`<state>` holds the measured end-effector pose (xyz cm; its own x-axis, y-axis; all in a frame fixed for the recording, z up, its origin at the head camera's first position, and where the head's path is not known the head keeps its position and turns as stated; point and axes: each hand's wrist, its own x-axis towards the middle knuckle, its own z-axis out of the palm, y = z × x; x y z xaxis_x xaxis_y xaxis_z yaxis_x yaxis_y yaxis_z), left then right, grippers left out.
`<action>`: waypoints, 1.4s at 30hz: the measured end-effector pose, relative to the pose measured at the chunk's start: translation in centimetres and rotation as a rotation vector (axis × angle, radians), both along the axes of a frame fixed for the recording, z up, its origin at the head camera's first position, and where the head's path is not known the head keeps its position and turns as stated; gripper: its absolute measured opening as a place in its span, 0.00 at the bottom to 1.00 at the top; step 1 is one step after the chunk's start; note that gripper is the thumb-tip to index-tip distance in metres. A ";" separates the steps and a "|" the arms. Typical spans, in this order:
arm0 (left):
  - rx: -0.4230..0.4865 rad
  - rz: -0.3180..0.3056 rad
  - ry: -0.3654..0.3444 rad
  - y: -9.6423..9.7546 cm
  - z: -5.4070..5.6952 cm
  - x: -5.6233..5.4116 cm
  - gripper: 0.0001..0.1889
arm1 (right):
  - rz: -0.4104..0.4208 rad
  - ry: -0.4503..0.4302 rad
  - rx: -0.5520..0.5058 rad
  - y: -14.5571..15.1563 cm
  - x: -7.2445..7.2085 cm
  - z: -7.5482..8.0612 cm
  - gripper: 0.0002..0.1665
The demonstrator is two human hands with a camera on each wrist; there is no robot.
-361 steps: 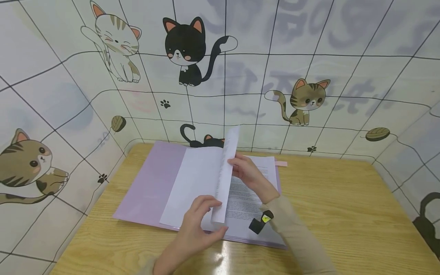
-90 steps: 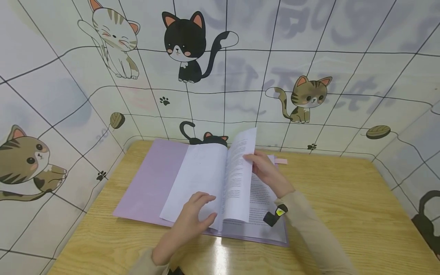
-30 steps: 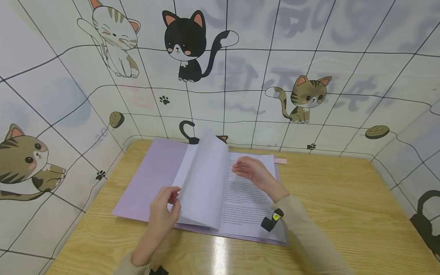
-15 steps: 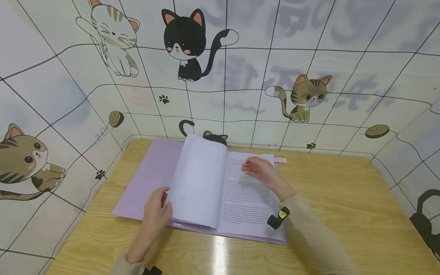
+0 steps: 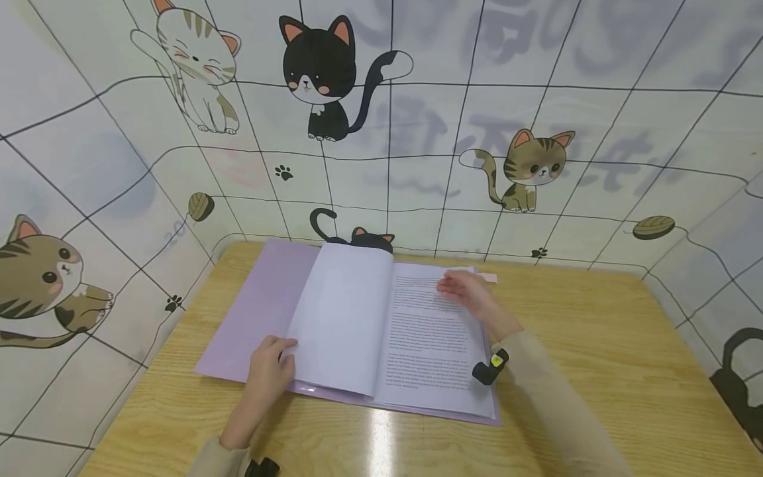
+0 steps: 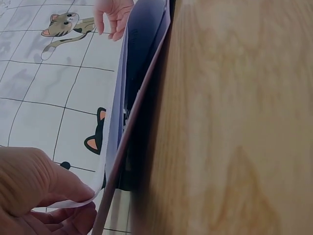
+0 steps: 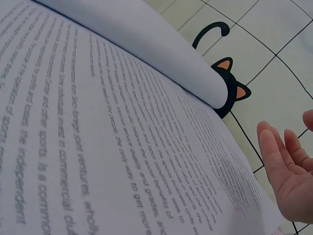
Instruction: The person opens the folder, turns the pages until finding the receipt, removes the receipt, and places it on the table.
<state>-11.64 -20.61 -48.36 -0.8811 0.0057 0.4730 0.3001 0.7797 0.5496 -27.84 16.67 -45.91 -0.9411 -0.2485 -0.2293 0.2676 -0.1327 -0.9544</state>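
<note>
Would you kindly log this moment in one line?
left hand: pinching left page | right hand: empty, over printed page | purple folder: open on table

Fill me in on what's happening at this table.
A person has a purple folder of papers open on the wooden table. Their left hand pinches the outer edge of the left-hand sheet, whose upward side shows no print. Their right hand holds nothing and hovers, fingers relaxed, near the upper right corner of the printed page. A pink tab sticks out beyond that page's right edge.
</note>
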 end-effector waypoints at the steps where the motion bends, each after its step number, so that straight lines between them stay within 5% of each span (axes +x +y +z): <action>1: -0.004 0.005 -0.014 0.0 -0.1 -0.1 0.13 | -0.014 -0.007 0.022 0.2 -0.2 0.0 0.24; 11: -0.039 0.015 -0.114 -0.5 -0.7 -0.6 0.11 | -0.098 -0.016 0.184 1.3 -1.7 0.0 0.28; 19: -0.092 0.058 -0.298 -0.5 -0.4 -0.6 0.10 | -0.300 0.046 0.336 1.7 -2.5 -0.6 0.23; 23: -0.104 0.070 -0.344 -0.6 -0.3 -0.5 0.12 | -0.338 0.062 0.375 1.9 -2.9 -0.7 0.22; 42: -0.174 0.077 -0.312 -0.5 0.0 -0.7 0.11 | -0.320 0.041 0.491 2.6 -3.9 -0.2 0.26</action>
<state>-12.31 -21.08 -48.41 -0.9838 -0.0098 0.1790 0.0754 0.8834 0.4626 -31.69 19.24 -46.08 -0.9624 0.1755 -0.2071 0.2482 0.2600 -0.9332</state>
